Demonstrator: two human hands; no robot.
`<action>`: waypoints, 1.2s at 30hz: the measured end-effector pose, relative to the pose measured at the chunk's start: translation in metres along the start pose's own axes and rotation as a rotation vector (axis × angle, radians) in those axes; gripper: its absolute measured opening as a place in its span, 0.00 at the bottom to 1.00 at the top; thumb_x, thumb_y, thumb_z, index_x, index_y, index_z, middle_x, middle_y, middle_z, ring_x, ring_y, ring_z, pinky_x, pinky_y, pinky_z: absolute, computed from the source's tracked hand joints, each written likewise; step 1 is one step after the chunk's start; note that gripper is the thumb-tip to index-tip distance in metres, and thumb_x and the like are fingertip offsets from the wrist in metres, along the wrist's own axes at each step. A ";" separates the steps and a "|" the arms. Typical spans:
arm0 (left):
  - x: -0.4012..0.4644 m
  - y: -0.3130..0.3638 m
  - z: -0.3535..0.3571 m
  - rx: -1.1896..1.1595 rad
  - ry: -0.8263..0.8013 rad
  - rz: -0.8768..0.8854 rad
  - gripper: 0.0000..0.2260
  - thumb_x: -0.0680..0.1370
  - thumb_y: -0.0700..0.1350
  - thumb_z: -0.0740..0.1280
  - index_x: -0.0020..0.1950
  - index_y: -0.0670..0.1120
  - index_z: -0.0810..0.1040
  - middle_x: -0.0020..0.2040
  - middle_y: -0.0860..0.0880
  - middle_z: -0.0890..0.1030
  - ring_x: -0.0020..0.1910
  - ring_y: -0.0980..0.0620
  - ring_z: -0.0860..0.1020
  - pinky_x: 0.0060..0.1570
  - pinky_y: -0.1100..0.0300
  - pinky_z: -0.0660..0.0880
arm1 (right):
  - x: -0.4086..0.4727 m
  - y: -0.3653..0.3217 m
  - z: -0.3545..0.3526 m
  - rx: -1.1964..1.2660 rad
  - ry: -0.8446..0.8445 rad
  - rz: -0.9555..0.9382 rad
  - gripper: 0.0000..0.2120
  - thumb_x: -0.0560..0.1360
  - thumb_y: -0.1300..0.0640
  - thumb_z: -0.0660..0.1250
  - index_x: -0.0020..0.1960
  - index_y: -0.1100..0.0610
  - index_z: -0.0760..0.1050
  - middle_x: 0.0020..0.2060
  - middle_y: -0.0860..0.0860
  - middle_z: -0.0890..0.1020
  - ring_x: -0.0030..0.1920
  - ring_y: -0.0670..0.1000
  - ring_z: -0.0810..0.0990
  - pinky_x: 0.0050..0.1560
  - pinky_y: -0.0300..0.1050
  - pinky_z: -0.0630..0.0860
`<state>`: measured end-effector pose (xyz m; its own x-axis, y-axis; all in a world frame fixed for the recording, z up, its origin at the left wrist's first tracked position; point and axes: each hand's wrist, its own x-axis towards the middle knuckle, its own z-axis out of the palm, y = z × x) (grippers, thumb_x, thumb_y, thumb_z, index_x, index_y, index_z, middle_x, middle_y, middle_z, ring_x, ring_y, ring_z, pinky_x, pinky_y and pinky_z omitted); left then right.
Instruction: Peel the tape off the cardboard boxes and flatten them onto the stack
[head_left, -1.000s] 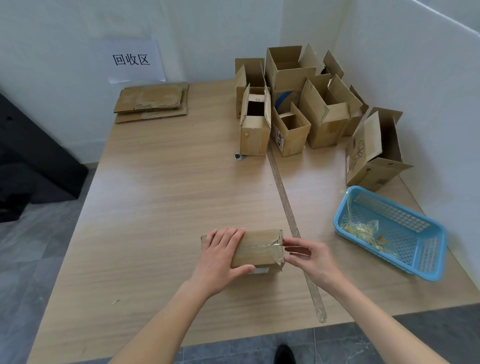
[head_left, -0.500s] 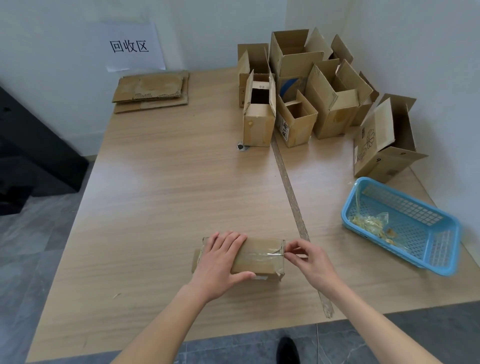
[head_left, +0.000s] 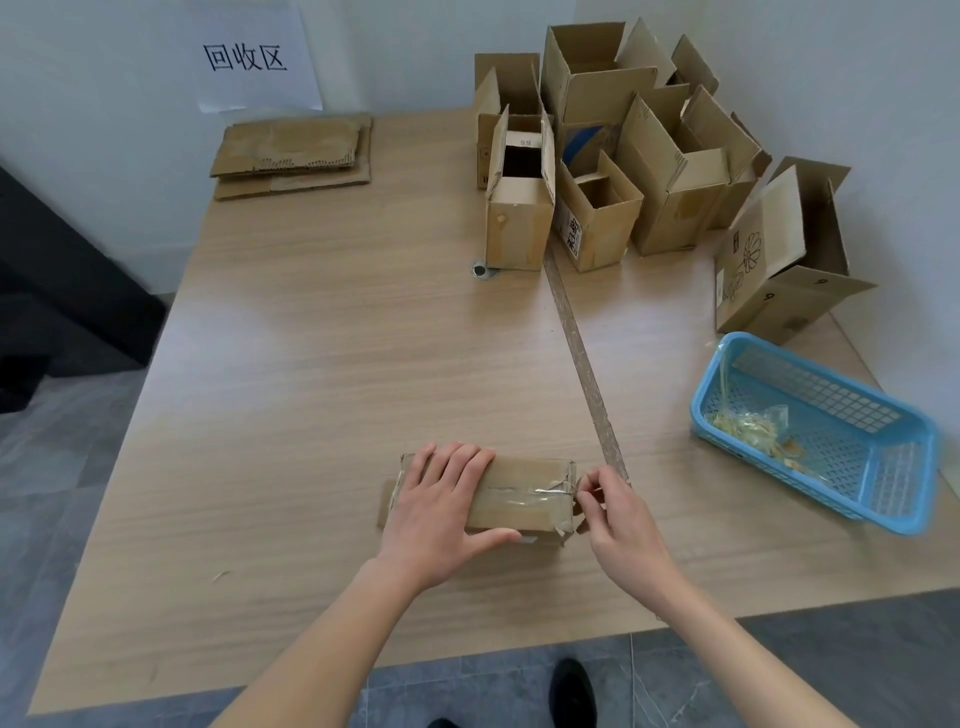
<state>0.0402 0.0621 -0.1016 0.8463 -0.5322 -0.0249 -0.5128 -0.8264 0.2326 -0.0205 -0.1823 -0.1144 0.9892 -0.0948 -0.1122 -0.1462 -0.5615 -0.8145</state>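
A small taped cardboard box (head_left: 524, 496) lies on its side near the table's front edge. My left hand (head_left: 441, 509) lies flat on its left half, fingers spread over the top and thumb along the front face. Clear tape (head_left: 540, 492) runs along the middle of the box, and its end lifts at the right edge. My right hand (head_left: 615, 512) pinches that tape end at the box's right end. A stack of flattened cardboard (head_left: 293, 150) lies at the table's far left, below a paper sign.
Several open cardboard boxes (head_left: 623, 150) crowd the far right corner, one larger box (head_left: 779, 254) against the right wall. A blue plastic basket (head_left: 815, 431) with peeled tape scraps sits at the right edge. A seam strip (head_left: 587, 374) runs down the wooden table (head_left: 322, 364).
My right hand has closed from straight fingers at the box's end into a pinch on the tape end. My left hand stays on the box.
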 end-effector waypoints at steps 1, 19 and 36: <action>0.000 0.000 -0.001 0.001 -0.004 0.001 0.44 0.72 0.80 0.52 0.78 0.53 0.61 0.75 0.56 0.65 0.77 0.52 0.60 0.79 0.49 0.46 | -0.001 -0.002 -0.001 0.015 0.002 0.014 0.11 0.82 0.64 0.60 0.47 0.49 0.68 0.39 0.47 0.77 0.40 0.50 0.78 0.43 0.57 0.78; -0.003 0.002 -0.003 0.002 -0.014 -0.031 0.43 0.72 0.79 0.53 0.79 0.54 0.57 0.76 0.57 0.63 0.78 0.53 0.58 0.80 0.51 0.43 | -0.009 -0.011 0.004 0.301 0.133 0.236 0.05 0.78 0.55 0.73 0.51 0.46 0.81 0.57 0.42 0.81 0.51 0.44 0.84 0.55 0.47 0.82; -0.002 0.001 -0.003 0.005 -0.015 -0.010 0.44 0.71 0.80 0.51 0.79 0.54 0.59 0.76 0.57 0.64 0.78 0.53 0.58 0.79 0.50 0.46 | -0.017 -0.016 0.001 0.374 0.174 0.273 0.04 0.80 0.62 0.70 0.46 0.56 0.80 0.41 0.50 0.86 0.43 0.47 0.87 0.48 0.46 0.85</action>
<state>0.0383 0.0630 -0.0982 0.8490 -0.5268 -0.0417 -0.5053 -0.8324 0.2275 -0.0348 -0.1711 -0.1004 0.8936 -0.3511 -0.2796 -0.3533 -0.1660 -0.9207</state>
